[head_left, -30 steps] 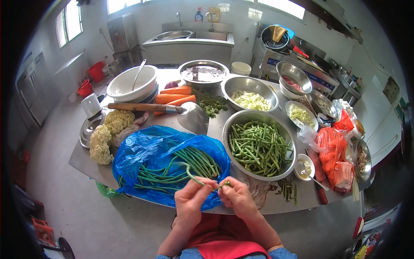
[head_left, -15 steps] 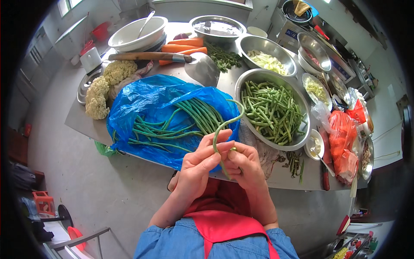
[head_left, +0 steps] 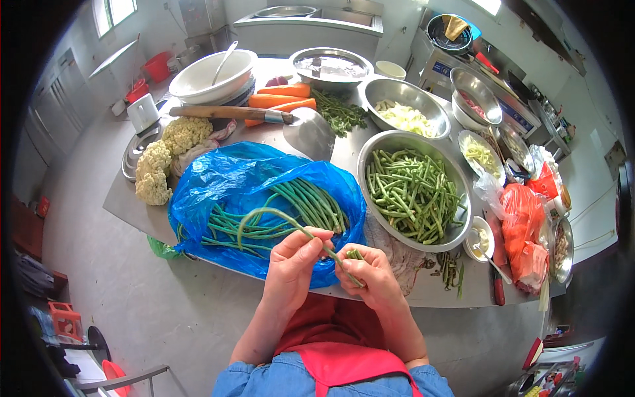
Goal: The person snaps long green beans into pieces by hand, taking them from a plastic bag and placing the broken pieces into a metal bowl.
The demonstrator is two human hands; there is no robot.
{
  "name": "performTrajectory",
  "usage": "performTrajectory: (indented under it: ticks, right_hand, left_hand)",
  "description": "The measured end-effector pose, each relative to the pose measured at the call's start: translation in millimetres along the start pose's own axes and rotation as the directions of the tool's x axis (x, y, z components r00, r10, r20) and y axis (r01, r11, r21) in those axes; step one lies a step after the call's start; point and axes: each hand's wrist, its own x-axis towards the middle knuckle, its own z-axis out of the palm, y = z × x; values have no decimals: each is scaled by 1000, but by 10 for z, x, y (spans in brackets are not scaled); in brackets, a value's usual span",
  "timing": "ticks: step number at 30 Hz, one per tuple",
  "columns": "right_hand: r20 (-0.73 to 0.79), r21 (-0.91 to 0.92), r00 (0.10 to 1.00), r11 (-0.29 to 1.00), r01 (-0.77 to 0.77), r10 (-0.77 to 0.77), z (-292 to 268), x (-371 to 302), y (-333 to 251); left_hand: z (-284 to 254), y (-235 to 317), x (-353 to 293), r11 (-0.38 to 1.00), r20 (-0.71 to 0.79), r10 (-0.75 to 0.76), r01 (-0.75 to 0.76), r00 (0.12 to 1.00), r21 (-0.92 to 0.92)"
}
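A long green bean runs between my two hands, its free end curving over a blue plastic bag. My left hand pinches it between thumb and fingers. At the bean's lower end my right hand is closed around it, with a short broken bean piece also showing in the fingers. More whole long beans lie bundled inside the open bag. Right of the bag stands a steel bowl heaped with short bean pieces. Bean scraps lie on the table below it.
Behind the bag are cauliflower, carrots, leafy greens and a wooden-handled steel ladle. A white bowl stands far left. On the right are a red plastic bag, a red-handled knife and a small white dish.
The bean's free end has swung from upper right to the left, over the blue bag. A short piece now shows in my right hand. The view has tilted up slightly.
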Motion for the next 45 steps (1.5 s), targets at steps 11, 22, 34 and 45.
performTrajectory:
  ticks: [11, 22, 34, 45]
  right_hand:
    - [118, 115, 992, 992, -48, 34, 13, 107, 2]
    - [-196, 28, 954, 972, 235, -225, 12, 241, 21]
    - [4, -301, 984, 938, 171, -178, 119, 138, -180]
    - [-87, -529, 976, 839, 126, -201, 43, 67, -197]
  left_hand:
    - [79, 12, -4, 928, -55, 116, -89, 992, 361]
    - [295, 20, -234, 656, 309, 320, -445, 896, 609]
    - [113, -40, -230, 754, 183, 5, -124, 983, 645]
    - [177, 185, -141, 829, -197, 272, -125, 942, 545]
